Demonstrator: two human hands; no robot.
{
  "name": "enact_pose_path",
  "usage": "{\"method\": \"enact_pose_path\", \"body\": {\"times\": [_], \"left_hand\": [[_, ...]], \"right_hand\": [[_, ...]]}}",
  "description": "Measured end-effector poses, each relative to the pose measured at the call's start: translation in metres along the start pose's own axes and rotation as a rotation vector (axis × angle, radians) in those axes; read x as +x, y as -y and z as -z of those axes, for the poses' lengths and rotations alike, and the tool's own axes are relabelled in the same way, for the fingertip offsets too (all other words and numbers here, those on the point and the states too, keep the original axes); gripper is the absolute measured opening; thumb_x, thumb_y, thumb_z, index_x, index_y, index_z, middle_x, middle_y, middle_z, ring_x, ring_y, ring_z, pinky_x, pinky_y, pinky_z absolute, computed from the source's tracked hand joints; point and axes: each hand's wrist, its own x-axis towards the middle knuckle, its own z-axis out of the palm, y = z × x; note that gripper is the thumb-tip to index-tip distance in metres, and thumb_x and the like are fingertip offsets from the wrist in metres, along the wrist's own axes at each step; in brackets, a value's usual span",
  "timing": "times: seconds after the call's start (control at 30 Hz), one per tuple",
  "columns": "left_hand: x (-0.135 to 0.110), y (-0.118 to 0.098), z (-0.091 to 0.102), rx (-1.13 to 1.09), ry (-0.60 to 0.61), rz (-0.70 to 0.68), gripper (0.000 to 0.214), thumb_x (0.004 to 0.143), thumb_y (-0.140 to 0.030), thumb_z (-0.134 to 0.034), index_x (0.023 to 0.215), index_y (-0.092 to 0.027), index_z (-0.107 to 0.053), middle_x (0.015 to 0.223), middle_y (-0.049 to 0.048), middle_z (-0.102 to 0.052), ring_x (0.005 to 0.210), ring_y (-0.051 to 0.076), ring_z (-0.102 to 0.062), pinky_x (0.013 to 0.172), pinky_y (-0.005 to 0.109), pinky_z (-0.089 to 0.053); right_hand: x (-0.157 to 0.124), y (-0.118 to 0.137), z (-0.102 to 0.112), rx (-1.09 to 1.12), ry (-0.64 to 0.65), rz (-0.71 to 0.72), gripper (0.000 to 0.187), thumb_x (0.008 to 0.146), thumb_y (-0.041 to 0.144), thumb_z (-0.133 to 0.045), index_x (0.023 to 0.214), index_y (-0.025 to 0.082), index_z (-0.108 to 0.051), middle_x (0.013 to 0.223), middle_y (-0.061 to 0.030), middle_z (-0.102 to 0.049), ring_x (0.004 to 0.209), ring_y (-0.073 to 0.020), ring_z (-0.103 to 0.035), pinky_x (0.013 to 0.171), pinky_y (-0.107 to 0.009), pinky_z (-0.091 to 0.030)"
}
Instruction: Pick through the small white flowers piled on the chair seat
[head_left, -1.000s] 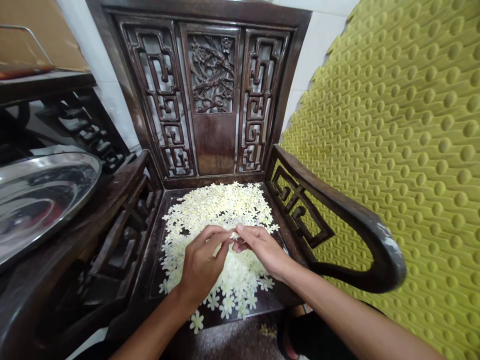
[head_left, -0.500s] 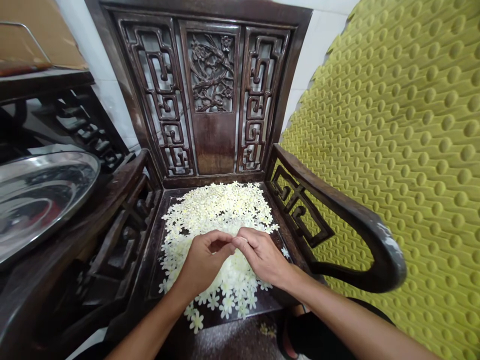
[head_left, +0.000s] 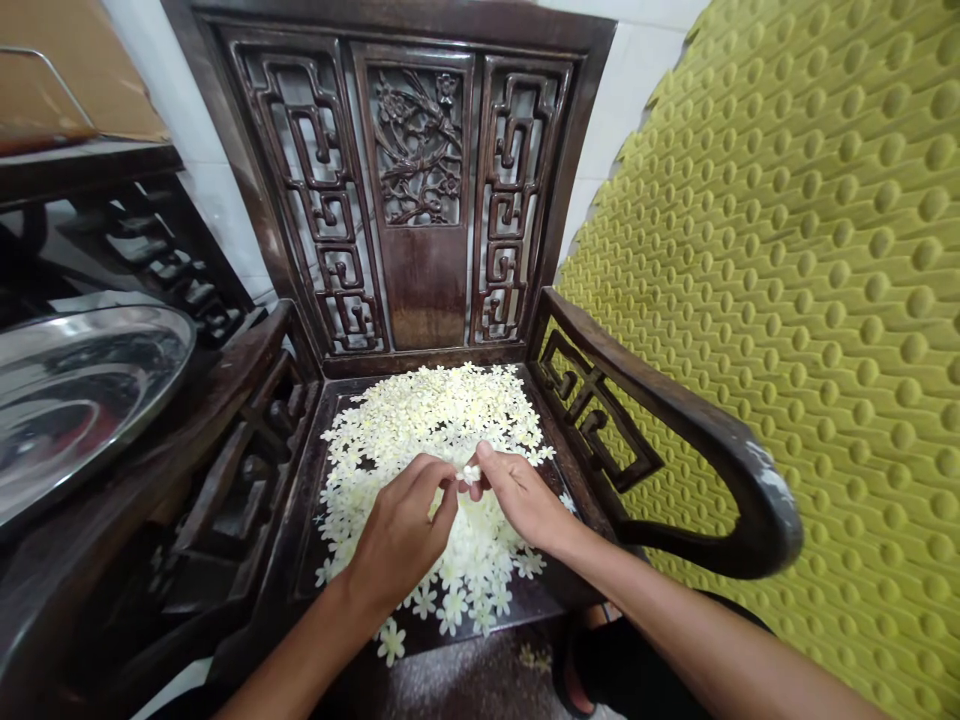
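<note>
Right hand [head_left: 525,500] grips a small white flower [head_left: 469,474] between thumb and fingers above the seat of the chair [head_left: 427,275], while the left hand [head_left: 401,530] curls its fingertips close against it, though whether they grip it too I cannot tell. Only this one is being worked; many more loose blooms [head_left: 450,410] spread over the chair's seat seem left, but which are already done cannot be told.

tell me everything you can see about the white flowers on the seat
The white flowers have several petals and yellowish tints. They lie loose and overlapping across the dark seat, densest toward the backrest, some scattered at the edges. The left hand and right hand partly hide them; contact is unclear.
</note>
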Motion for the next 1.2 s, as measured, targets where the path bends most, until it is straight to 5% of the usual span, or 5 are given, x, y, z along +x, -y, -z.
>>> {"method": "enact_pose_path", "body": {"times": [0.13, 0.3, 0.53, 1.2], "left_hand": [[0.001, 0.011, 0.003, 0.127, 0.014, -0.089, 0.016, 0.097, -0.015, -0.046, 0.103, -0.020, -0.060, 0.100, 0.0096, -0.067, 0.095, 0.022, -0.065, 0.089, 0.036, -0.049], [0.004, 0.010, 0.004, -0.018, -0.010, 0.049, 0.014, 0.096, -0.019, -0.050, 0.097, -0.022, -0.063, 0.095, 0.0058, -0.068, 0.090, 0.020, -0.067, 0.085, 0.034, -0.052], [0.004, 0.003, -0.007, -0.581, -0.090, 0.448, 0.014, 0.082, -0.026, -0.072, 0.092, -0.019, -0.067, 0.086, 0.0053, -0.076, 0.082, 0.021, -0.074, 0.080, 0.032, -0.059], [0.004, -0.002, -0.007, -0.619, -0.105, 0.512, 0.018, 0.075, -0.032, -0.079, 0.083, -0.020, -0.069, 0.076, 0.0035, -0.077, 0.072, 0.021, -0.074, 0.069, 0.031, -0.059]], "right_hand": [[0.004, 0.001, 0.002, 0.142, 0.045, -0.001, 0.039, 0.092, 0.054, -0.058, 0.089, 0.017, -0.070, 0.080, -0.0018, -0.065, 0.079, -0.0167, -0.061, 0.075, -0.028, -0.046], [0.006, -0.003, -0.002, 0.350, 0.054, -0.067, 0.035, 0.079, 0.048, -0.076, 0.094, 0.017, -0.073, 0.084, -0.0032, -0.070, 0.078, -0.0161, -0.062, 0.077, -0.030, -0.048], [0.007, -0.002, -0.001, 0.345, -0.039, 0.017, 0.033, 0.085, 0.049, -0.069, 0.079, 0.016, -0.071, 0.072, -0.0023, -0.067, 0.072, -0.0168, -0.061, 0.074, -0.031, -0.049], [0.002, 0.000, -0.001, 0.176, -0.047, 0.079, 0.025, 0.093, 0.040, -0.062, 0.088, 0.019, -0.073, 0.079, -0.0024, -0.067, 0.077, -0.0171, -0.060, 0.074, -0.029, -0.048]]}}
